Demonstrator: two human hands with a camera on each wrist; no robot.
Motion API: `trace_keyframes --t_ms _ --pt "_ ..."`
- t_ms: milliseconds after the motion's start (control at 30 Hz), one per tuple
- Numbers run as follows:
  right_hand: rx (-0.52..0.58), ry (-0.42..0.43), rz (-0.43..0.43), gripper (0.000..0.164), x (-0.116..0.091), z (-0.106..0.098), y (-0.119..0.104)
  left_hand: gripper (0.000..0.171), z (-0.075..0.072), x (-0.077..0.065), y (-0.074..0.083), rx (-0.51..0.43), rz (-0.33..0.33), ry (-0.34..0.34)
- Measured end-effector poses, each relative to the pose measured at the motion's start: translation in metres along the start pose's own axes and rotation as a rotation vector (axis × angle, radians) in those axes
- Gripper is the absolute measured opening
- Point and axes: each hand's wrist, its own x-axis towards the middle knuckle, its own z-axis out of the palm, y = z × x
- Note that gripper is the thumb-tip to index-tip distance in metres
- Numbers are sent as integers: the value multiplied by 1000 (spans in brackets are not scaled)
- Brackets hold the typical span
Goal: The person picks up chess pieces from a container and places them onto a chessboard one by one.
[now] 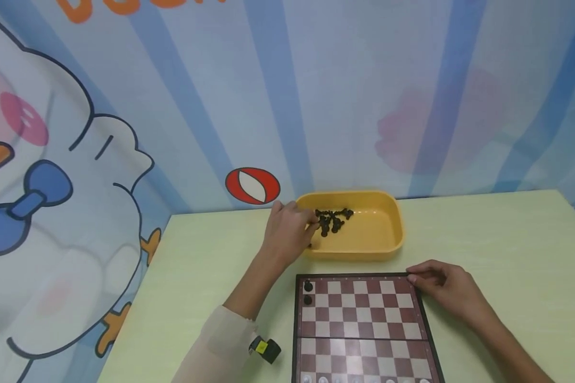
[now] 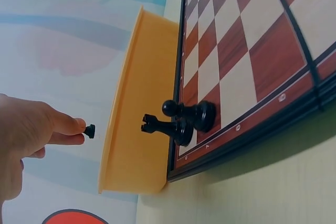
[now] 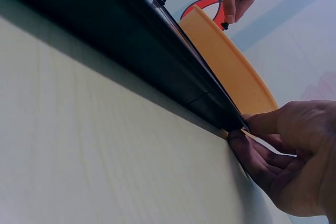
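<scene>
My left hand [image 1: 289, 231] is over the left end of the yellow tray [image 1: 364, 255], pinching a small black chess piece [image 2: 90, 131] between thumb and fingers; its base pokes out, the rest is hidden. Several black chess pieces [image 1: 335, 223] lie heaped in the tray. On the chessboard [image 1: 359, 316], a black rook [image 2: 167, 127] stands in the far left corner square, with a black pawn [image 2: 191, 113] in front of it. With thumb above and fingers beneath, my right hand [image 1: 452, 291] grips the board's far right corner.
White pieces [image 1: 323, 379] line the board's near edge, cut off by the frame. A black and yellow wrist device [image 1: 265, 349] sits by the left sleeve. Behind the pale table [image 1: 484, 229] rises a printed cartoon backdrop [image 1: 340, 96], close to the tray.
</scene>
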Motion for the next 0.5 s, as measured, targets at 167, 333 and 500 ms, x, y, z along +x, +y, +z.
trace_keyframes --t_ms 167,333,500 --pt "-17 6 1 24 -1 -1 -1 7 -4 -8 6 -13 12 24" --pt "-4 -14 21 26 -1 -1 0 10 -7 -18 10 -29 8 35" --pt "-2 -9 9 27 -2 1 -1 11 -8 -28 13 -53 38 104"
